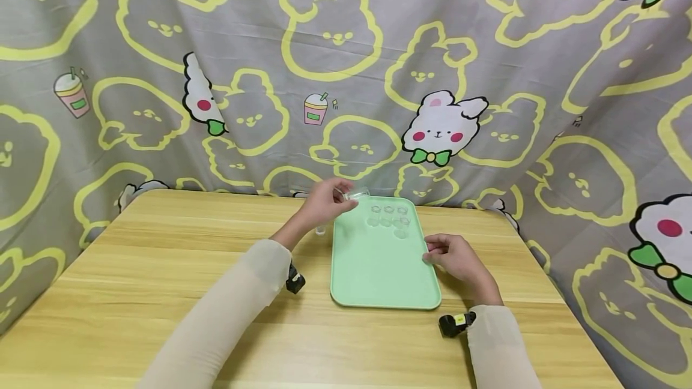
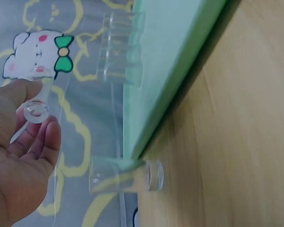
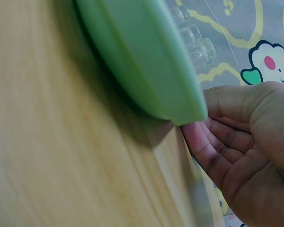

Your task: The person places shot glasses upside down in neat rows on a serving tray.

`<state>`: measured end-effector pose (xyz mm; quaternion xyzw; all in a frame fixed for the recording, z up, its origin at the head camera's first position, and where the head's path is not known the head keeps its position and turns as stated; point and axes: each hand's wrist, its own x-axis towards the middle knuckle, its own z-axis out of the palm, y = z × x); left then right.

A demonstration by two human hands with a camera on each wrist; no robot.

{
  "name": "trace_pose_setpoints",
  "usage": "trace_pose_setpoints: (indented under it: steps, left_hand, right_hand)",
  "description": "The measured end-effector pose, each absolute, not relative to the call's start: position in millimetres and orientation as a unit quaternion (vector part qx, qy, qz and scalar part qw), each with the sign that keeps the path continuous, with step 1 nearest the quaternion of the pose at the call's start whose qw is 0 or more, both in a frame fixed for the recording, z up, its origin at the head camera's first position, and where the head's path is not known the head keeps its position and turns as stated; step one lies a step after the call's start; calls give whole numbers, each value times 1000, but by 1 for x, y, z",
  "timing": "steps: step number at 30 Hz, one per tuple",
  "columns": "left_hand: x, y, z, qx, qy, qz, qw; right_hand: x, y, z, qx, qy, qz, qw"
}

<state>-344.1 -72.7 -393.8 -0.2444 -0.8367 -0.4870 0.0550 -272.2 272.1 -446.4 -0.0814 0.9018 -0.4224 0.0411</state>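
My left hand (image 1: pixel 324 202) pinches a small clear glass (image 1: pixel 357 194) between thumb and fingers, above the far left corner of a light green tray (image 1: pixel 378 275). The held glass lies tilted sideways, and in the left wrist view its thick round base (image 2: pixel 36 112) shows. Several similar clear glasses (image 1: pixel 388 211) stand in rows at the tray's far right part. Another clear glass (image 2: pixel 116 175) stands on the table just left of the tray. My right hand (image 1: pixel 456 257) grips the tray's right rim, thumb on top and fingers (image 3: pixel 206 149) underneath.
The tray rests on a wood-grain table (image 1: pixel 162 293). A grey curtain (image 1: pixel 259 29) with yellow outlines hangs directly behind the table and along its right side. Black wrist cameras (image 1: pixel 456 324) sit at both sleeves.
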Motion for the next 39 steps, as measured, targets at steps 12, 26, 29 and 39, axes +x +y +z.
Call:
trace_pose_setpoints:
  steps: [12,26,29,39]
  left_hand:
    - [-339,-37,-396,-263,-830,-489,44]
    - [-339,-9,-401,-275,-847,-452,48]
    - [-339,-5,-403,-276,-850,-448,45]
    - [-344,10,-410,-299,-867,-397,33]
  right_hand:
    - [-273,273,-446,-76,903,-421,40]
    - [-274,272,-447,-83,903,-420,37]
    - [-274,272,-447,-80,903,-421,38]
    - [-274,272,-448,-76,902,-424,35]
